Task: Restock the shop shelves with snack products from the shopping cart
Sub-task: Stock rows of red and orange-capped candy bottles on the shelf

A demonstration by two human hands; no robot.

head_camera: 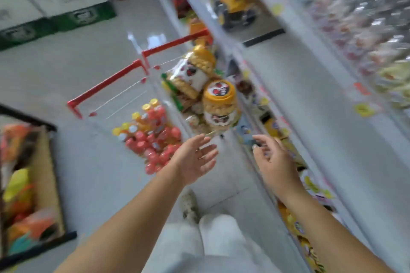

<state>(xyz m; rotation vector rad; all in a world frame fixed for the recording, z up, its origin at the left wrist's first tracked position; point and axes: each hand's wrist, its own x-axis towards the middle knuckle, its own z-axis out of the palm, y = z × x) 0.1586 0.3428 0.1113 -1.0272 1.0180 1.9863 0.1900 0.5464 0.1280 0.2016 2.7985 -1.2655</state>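
- Currently, the left hand (195, 157) is hovering just below the centre of the frame, palm turned inward, fingers straight and spread, holding nothing.
- Opposite it, the right hand (274, 159) is hovering at much the same height, fingers loosely extended and likewise gripping nothing. The palms are facing each other across a gap, and both bare forearms are stretching up from the bottom edge.
- Just above the hands, near but not touching, a yellow-lidded snack jar (218, 99) is standing in the shopping cart (106, 86) at the centre of the frame, wedged among other packs.
- Judging by its look, this jar is a clear, rigid plastic tub: bulky, probably light, with smooth sides that may be slippery. A two-handed clasp round the barrel below the lid is looking safer than lifting by the lid.
- Behind it, a gold-topped jar (195, 68) is lying tilted, and the crinkly bags around both are looking soft and crushable.
- Left of centre, capped bottles (150, 137) are crowding together low by the cart, likely the heavier goods.
- Down the right side, the shelves (288, 86) are running top to bottom; blur is hiding which tier has room.
- Green-and-white crates (55, 6) are sitting in the upper left, and a cardboard box (44, 173) of bright goods in the lower left.
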